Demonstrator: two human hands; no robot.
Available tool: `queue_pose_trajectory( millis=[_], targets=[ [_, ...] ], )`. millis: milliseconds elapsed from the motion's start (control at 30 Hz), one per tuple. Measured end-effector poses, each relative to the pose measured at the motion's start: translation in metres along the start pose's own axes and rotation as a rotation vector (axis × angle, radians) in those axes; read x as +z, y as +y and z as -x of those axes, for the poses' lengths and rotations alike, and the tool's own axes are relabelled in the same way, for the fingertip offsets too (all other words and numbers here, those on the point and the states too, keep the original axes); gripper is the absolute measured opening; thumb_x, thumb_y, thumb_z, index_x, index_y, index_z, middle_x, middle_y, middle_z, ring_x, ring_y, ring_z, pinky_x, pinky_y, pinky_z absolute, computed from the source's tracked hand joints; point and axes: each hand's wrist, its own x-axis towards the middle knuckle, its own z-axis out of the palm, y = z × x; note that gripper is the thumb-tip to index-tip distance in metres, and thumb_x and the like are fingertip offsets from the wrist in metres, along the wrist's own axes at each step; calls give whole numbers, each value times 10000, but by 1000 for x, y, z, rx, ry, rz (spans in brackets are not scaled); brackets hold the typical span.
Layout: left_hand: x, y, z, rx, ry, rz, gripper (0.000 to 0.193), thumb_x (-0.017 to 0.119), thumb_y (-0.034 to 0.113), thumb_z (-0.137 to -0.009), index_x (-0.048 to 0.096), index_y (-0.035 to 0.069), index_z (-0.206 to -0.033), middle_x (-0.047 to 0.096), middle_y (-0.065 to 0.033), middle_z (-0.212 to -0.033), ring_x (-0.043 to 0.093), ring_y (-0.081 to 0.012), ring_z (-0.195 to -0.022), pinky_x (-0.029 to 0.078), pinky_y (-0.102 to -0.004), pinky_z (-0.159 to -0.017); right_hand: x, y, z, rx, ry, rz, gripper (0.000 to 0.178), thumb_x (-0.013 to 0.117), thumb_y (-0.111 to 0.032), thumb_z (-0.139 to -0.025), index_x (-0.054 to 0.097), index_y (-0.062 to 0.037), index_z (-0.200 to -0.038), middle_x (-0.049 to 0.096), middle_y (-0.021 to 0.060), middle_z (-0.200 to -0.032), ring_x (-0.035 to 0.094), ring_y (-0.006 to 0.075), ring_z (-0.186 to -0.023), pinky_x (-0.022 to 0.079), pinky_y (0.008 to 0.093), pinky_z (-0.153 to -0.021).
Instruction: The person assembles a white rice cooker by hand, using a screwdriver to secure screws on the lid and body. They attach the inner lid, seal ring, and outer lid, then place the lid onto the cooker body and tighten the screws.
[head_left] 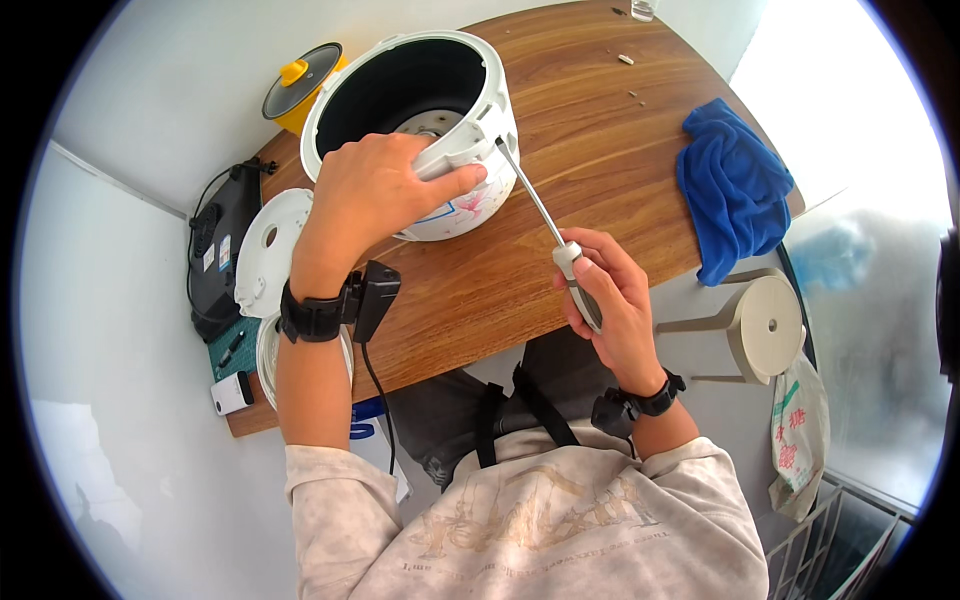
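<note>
A white rice cooker body with a dark inside and a printed flower on its wall stands at the far edge of the wooden table, its lid off. My left hand grips its near rim, thumb outside on the wall and fingers over the inner edge. In my right hand is a screwdriver with a grey and white handle. Its shaft points up and left, and the tip meets the rim's right front side beside a small notch. Whether the tip sits in a slot is too small to tell.
Left of the cooker lie a round white cover and a black appliance with a cord. A yellow pot stands behind. On the right, a blue cloth hangs over the table edge above a beige stool. Small bits lie on the table.
</note>
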Motion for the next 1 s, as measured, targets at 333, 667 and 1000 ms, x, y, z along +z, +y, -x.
queue_pose_trajectory(
  millis=[333,667,1000],
  targets=[
    [-1,1,1,-1,16,-11,639,660,691,-852,770,62,-819,720,-115,-695,712,-284,-642,530,-392,-605,1,1,1,-59,23,4,326,548,-133,-1049,614,-44,-1356,606,40,-877,509,59,-559,330,199,-437],
    [0,1,2,-26,4,14,641,662,688,-855,768,57,-822,716,-118,-685,714,-283,-636,536,-381,-602,-2,3,-1,-71,17,30,321,562,-108,-1035,637,-44,-1340,594,24,-875,502,50,-562,332,194,-442],
    [-5,5,1,-10,-15,3,609,669,651,-865,764,69,-1018,754,-141,-835,739,-308,-760,559,-393,-681,2,4,-7,-237,197,392,258,625,-156,-1035,706,-11,-1233,661,3,-820,508,30,-611,384,200,-538]
  ],
)
